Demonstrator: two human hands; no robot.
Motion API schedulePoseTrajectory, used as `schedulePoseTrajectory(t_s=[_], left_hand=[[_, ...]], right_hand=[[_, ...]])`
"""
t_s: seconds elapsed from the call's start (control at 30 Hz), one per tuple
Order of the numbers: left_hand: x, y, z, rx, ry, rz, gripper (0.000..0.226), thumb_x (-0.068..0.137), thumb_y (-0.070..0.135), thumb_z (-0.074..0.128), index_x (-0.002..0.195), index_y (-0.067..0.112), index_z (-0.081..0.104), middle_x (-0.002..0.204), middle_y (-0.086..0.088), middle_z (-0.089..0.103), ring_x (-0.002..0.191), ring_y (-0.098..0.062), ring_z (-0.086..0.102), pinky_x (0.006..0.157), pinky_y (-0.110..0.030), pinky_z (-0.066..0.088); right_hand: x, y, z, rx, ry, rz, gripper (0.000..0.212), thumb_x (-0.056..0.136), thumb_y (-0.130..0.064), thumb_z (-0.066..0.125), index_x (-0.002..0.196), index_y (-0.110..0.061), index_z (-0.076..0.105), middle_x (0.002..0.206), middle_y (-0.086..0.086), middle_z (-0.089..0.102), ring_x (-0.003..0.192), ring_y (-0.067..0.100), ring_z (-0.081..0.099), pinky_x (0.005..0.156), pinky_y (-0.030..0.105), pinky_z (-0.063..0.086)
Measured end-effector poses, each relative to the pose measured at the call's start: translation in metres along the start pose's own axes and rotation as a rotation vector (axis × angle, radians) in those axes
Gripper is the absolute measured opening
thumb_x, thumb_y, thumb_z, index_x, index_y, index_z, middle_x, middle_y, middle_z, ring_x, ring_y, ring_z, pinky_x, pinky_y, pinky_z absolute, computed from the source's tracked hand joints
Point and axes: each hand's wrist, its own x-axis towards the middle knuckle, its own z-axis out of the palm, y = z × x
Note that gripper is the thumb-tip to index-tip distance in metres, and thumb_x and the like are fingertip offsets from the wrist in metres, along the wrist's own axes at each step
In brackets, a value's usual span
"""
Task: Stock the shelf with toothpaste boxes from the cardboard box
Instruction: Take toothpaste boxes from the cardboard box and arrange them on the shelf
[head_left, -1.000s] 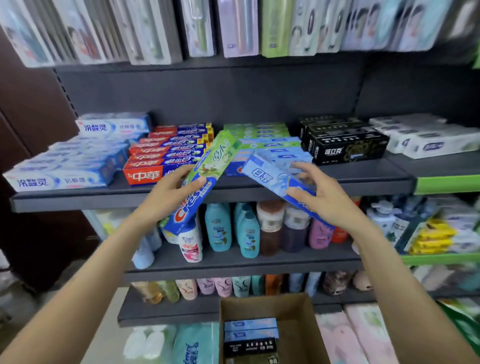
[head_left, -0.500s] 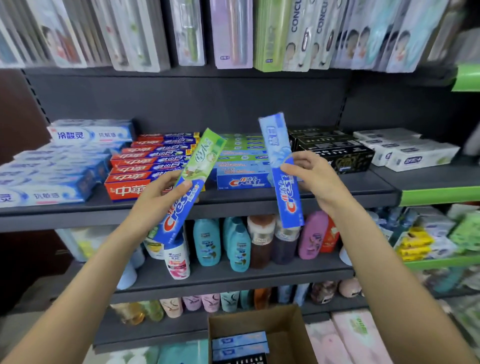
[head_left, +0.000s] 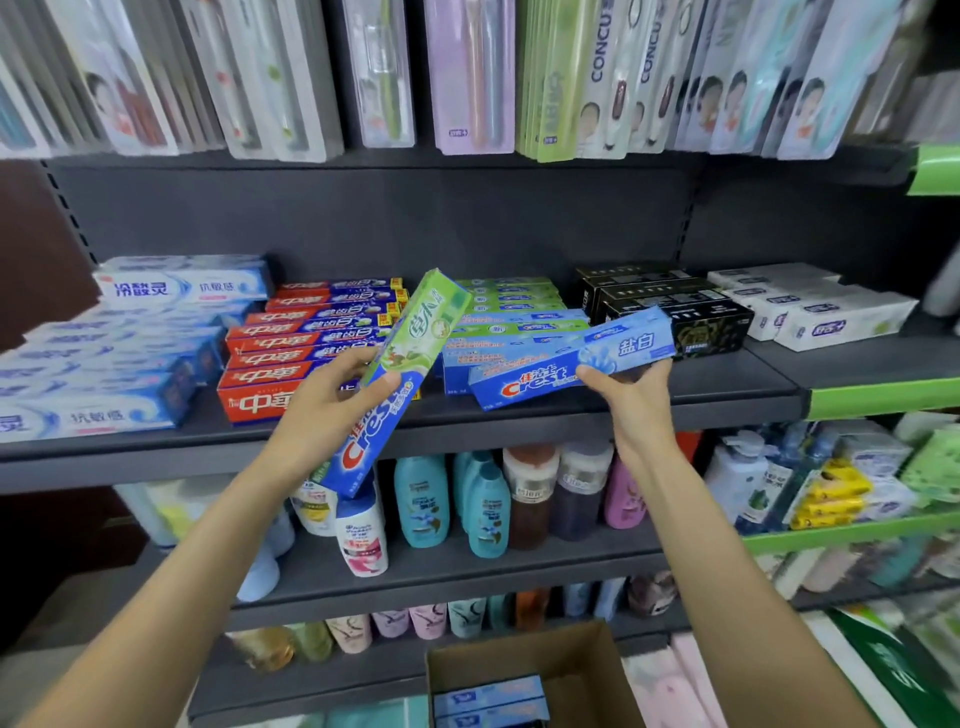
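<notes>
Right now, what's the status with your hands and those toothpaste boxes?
Left hand grips green Crest box, tilted, off the shelf. Right hand holds blue Crest box at the blue stack. Nothing blocking. More boxes in cardboard box below.

Both hands (head_left: 332, 410) (head_left: 631, 395) raised, fingers curled

green-and-blue toothpaste box (head_left: 400, 379), light blue toothpaste box (head_left: 571, 361), red boxes (head_left: 291, 348), black boxes (head_left: 670, 306), grey shelf (head_left: 519, 421)
</notes>
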Motion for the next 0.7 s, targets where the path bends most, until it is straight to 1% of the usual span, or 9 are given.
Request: schedulePoseTrajectory(t_s=[0.1,0.13,0.27,0.33,0.43,0.5,0.53,0.6,0.7], left_hand=[[-0.001,-0.001,-0.001,0.009,0.015,0.001,0.028,0.09,0.029,0.059,0.117,0.028,0.057,0.103,0.017,0.066,0.077,0.009,0.065,0.06,-0.012,0.052],[-0.001,0.0,-0.001,0.01,0.023,0.004,0.028,0.09,0.028,0.059,0.118,0.027,0.057,0.103,0.017,0.065,0.076,0.011,0.064,0.059,-0.01,0.051],[-0.002,0.001,-0.003,0.013,0.027,0.004,0.025,0.091,0.026,0.058,0.115,0.03,0.053,0.096,0.024,0.062,0.072,0.019,0.06,0.057,-0.005,0.048],[-0.001,0.002,-0.004,0.023,0.009,0.01,0.027,0.089,0.028,0.058,0.116,0.03,0.054,0.096,0.022,0.065,0.076,0.014,0.063,0.059,-0.008,0.05],[0.003,0.009,-0.001,0.09,-0.014,0.056,0.028,0.086,0.029,0.063,0.113,0.03,0.054,0.099,0.023,0.059,0.08,0.018,0.06,0.063,-0.005,0.047],[0.011,0.018,-0.001,0.256,-0.032,0.137,0.036,0.077,0.041,0.066,0.11,0.032,0.054,0.1,0.025,0.059,0.089,0.018,0.057,0.07,-0.005,0.044],[0.017,0.024,0.0,0.388,-0.034,0.188,0.04,0.075,0.047,0.066,0.111,0.033,0.054,0.101,0.023,0.061,0.092,0.012,0.058,0.073,-0.013,0.045],[0.032,0.039,0.003,0.713,-0.029,0.315,0.047,0.077,0.055,0.066,0.117,0.033,0.055,0.108,0.013,0.066,0.096,-0.01,0.063,0.072,-0.029,0.045],[0.058,0.064,0.024,1.135,-0.069,0.501,0.057,0.08,0.067,0.053,0.13,0.04,0.048,0.122,0.008,0.064,0.107,-0.022,0.061,0.074,-0.032,0.045]], right_hand=[[0.006,0.003,-0.008,-0.105,0.053,-0.073,0.11,0.07,0.012,0.074,0.147,-0.02,0.002,0.142,0.002,0.033,0.12,0.013,0.048,0.1,0.024,0.043],[0.008,0.003,-0.01,-0.233,0.065,-0.106,0.113,0.068,0.006,0.078,0.148,-0.02,0.002,0.14,0.001,0.028,0.125,0.013,0.042,0.102,0.025,0.04],[0.008,0.013,-0.015,-0.915,0.126,-0.212,0.093,0.069,-0.033,0.082,0.141,-0.009,0.028,0.142,0.016,0.028,0.131,0.031,0.03,0.107,0.04,0.025],[0.003,0.019,-0.013,-1.041,0.151,-0.251,0.089,0.074,-0.042,0.076,0.142,-0.009,0.028,0.147,0.022,0.023,0.134,0.037,0.023,0.107,0.046,0.022],[-0.003,0.024,-0.014,-1.057,0.144,-0.283,0.09,0.076,-0.039,0.074,0.146,-0.011,0.023,0.149,0.025,0.018,0.137,0.038,0.018,0.108,0.047,0.019],[-0.008,0.023,-0.016,-1.067,0.134,-0.369,0.086,0.078,-0.035,0.073,0.146,-0.013,0.025,0.15,0.023,0.018,0.137,0.038,0.018,0.108,0.048,0.02],[-0.011,0.018,-0.016,-1.04,0.122,-0.427,0.082,0.079,-0.033,0.072,0.145,-0.014,0.028,0.15,0.021,0.019,0.137,0.036,0.018,0.108,0.048,0.02],[-0.016,0.002,-0.014,-0.923,0.051,-0.57,0.073,0.082,-0.027,0.07,0.143,-0.016,0.032,0.15,0.015,0.022,0.137,0.028,0.021,0.109,0.043,0.022],[-0.013,-0.029,-0.004,-0.945,-0.143,-0.817,0.067,0.083,-0.024,0.067,0.142,-0.022,0.035,0.146,0.008,0.03,0.133,0.023,0.029,0.109,0.033,0.025]])
